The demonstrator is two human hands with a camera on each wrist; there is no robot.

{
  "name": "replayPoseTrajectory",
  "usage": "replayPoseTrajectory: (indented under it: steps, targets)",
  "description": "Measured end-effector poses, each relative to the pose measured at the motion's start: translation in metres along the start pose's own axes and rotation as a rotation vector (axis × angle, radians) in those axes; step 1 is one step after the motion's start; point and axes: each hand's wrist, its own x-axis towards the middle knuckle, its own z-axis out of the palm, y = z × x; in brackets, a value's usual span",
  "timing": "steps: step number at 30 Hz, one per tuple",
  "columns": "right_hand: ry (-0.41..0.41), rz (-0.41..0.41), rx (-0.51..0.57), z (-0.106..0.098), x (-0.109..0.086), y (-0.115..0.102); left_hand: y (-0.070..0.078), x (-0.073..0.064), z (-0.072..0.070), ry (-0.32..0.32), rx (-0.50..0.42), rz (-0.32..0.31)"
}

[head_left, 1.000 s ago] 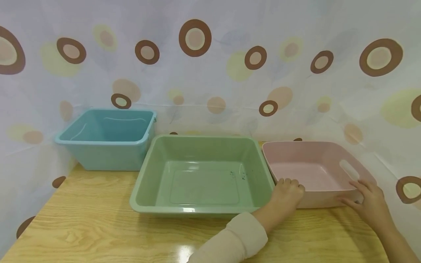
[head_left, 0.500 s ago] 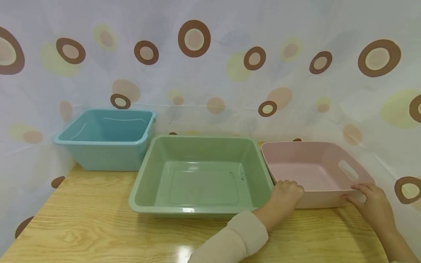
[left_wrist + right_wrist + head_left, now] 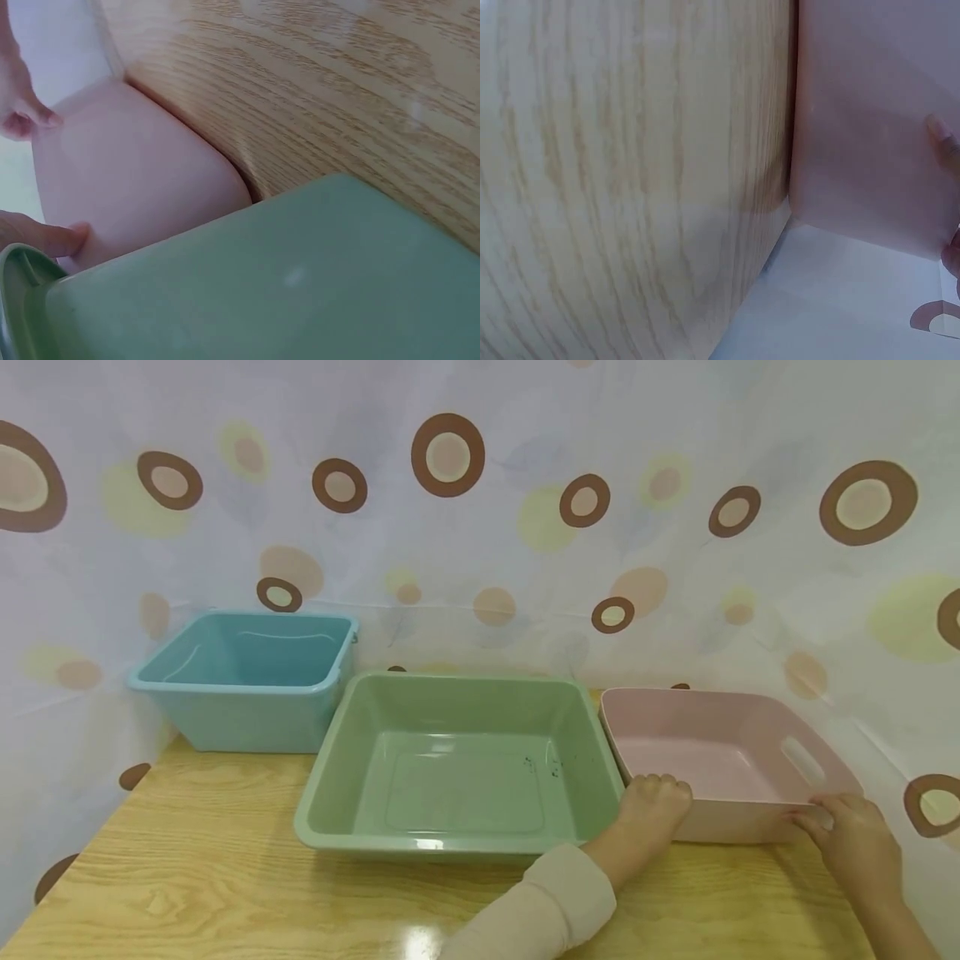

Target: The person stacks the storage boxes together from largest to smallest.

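Observation:
A pink plastic basin (image 3: 735, 822) with an oval cut-out in its right side stands on the right of the table. My left hand (image 3: 652, 810) holds its front rim near the left corner, fingers curled over the edge. In the left wrist view the left thumb (image 3: 56, 238) presses on the basin's outer wall. Near the front right corner my right hand (image 3: 858, 847) pinches the same rim, thumb outside. Only a few fingertips of that hand show at the edge of the right wrist view, against the pink wall (image 3: 870, 150).
A wide green basin (image 3: 465, 842) stands right beside the pink one, with small dark marks on its inside. Farther left at the back is a deeper blue tub (image 3: 247, 718). The wooden table (image 3: 187, 860) backs onto a curtain (image 3: 495, 543) with brown rings.
My right hand has drawn slightly nearer the front right corner, its fingertips now closer on the rim. The left hand keeps its place on the basin. The head view has tilted slightly.

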Motion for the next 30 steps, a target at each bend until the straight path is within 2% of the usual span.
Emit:
replayPoseTrajectory:
  steps: [6,10,13,19,23,28,29,30]
  targets:
    - [0.033,0.012,-0.038,-0.001,-0.004,-0.002,0.001,0.001,0.004,0.065,0.030,-0.034]
    - [0.039,0.011,-0.040,-0.004,-0.005,-0.005,0.000,0.001,0.002,0.023,0.014,-0.035]
    - [0.064,-0.003,-0.043,-0.006,-0.006,-0.005,0.000,0.002,0.000,0.016,-0.014,-0.026]
    - [0.166,-0.092,-0.088,-0.013,0.000,-0.005,-0.004,0.001,-0.007,0.107,-0.031,-0.007]
    - [0.162,-0.105,-0.125,-0.023,0.006,-0.006,-0.006,0.000,-0.012,0.164,-0.007,0.017]
    - [0.182,-0.121,-0.141,-0.032,0.012,-0.006,-0.010,0.000,-0.021,0.188,0.019,0.022]
    - [0.198,-0.137,-0.125,-0.033,0.013,-0.006,-0.012,-0.001,-0.023,0.195,0.023,0.024]
    - [0.202,-0.209,-0.069,-0.032,0.013,-0.002,-0.013,-0.001,-0.026,0.206,0.024,0.027]
